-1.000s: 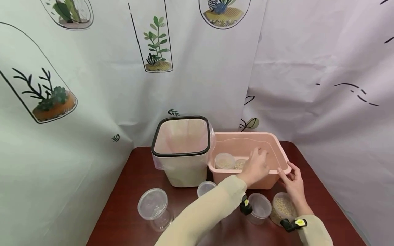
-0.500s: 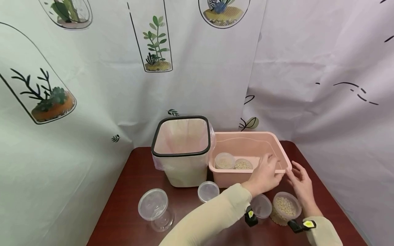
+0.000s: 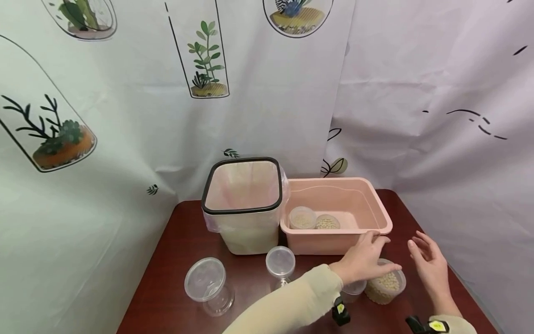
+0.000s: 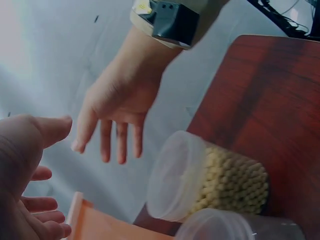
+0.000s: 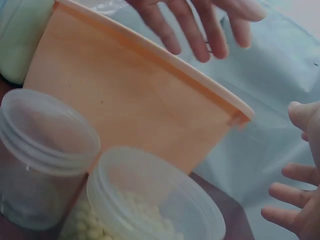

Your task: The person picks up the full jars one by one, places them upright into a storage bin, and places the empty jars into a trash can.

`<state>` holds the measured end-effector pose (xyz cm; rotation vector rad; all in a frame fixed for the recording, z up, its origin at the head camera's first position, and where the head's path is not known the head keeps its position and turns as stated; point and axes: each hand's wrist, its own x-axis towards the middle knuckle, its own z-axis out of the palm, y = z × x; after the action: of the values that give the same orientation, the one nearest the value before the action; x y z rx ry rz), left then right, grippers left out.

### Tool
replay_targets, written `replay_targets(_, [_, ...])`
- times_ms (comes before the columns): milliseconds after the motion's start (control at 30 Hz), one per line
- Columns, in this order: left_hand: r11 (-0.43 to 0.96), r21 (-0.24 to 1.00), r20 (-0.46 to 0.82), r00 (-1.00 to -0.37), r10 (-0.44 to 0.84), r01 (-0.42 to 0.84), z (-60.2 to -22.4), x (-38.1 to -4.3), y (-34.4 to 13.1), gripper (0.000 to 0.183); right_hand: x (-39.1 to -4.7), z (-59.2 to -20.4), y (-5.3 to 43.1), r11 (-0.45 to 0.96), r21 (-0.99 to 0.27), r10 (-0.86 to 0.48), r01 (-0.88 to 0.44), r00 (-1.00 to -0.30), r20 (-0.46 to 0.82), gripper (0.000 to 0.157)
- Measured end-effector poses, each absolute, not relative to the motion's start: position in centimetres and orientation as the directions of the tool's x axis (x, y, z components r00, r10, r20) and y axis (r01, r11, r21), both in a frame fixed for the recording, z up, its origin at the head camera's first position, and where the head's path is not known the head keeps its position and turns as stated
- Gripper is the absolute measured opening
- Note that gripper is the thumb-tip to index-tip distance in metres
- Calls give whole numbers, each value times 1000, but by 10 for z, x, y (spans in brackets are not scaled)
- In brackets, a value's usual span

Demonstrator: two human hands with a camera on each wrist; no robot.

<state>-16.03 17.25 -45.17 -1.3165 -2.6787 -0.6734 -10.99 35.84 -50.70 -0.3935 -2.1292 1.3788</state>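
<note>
My left hand (image 3: 364, 260) hovers over the front right of the pink bin (image 3: 325, 244), fingers loosely spread and holding nothing. A clear jar of pale round beans (image 3: 385, 283) stands upright on the table just below it, with a translucent lid (image 5: 155, 192). To the right of that jar my right hand (image 3: 431, 266) is raised in the air, fingers apart, also holding nothing. Beside the beans stands another lidded clear jar (image 5: 37, 175), partly hidden behind my left hand in the head view. Inside the bin sit two tubs, one a tub with pale contents (image 3: 303, 218), the other a tub of beans (image 3: 327, 221).
Left of the pink bin, touching it, is a white trash can (image 3: 246, 232) with a black rim and a plastic liner. Two lidded clear containers, a wide one (image 3: 205, 279) and a small one (image 3: 280, 261), stand on the dark red table (image 3: 167, 278). A printed cloth hangs behind.
My left hand has come out of the pink bin toward the front right. The right hand has left the bin's rim and moved right and toward me. Both fingers' spread has widened.
</note>
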Motion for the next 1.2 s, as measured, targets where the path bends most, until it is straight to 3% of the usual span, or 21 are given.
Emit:
replay_targets(233, [595,302,70,-639,766,745,-471,-154,183,84,-96,-514,368,382,-923,577,-49,-768,279,44])
replay_targets(367, [608,188,21,-622,783,772,-487,-155,187,97,-92,-515,374,365,-930,593,-48,-758,272,44])
replay_targets(467, [610,105,15,-615,789,785,-500,-155,189,101,-91,-521,381,387,-921,577,-49,-766,283,44])
replay_targets(700, [610,46,27,-611,791,791,-515,-153,194,104,-94,-539,390,337,-930,564,-146,-760,324,42])
replay_targets(933, [588,62,74,-591,803,806,-528,-151,196,104,-87,-529,374,405,-914,590,-20,-758,278,42])
replay_targets(1100, [611,49,125,-612,781,790,-533,-150,202,97,-84,-527,373,383,-924,602,-4,-757,253,41])
replay_targets(1200, [625,78,131,-629,766,777,-533,-151,205,94,-95,-561,397,396,-918,592,-20,-759,272,44])
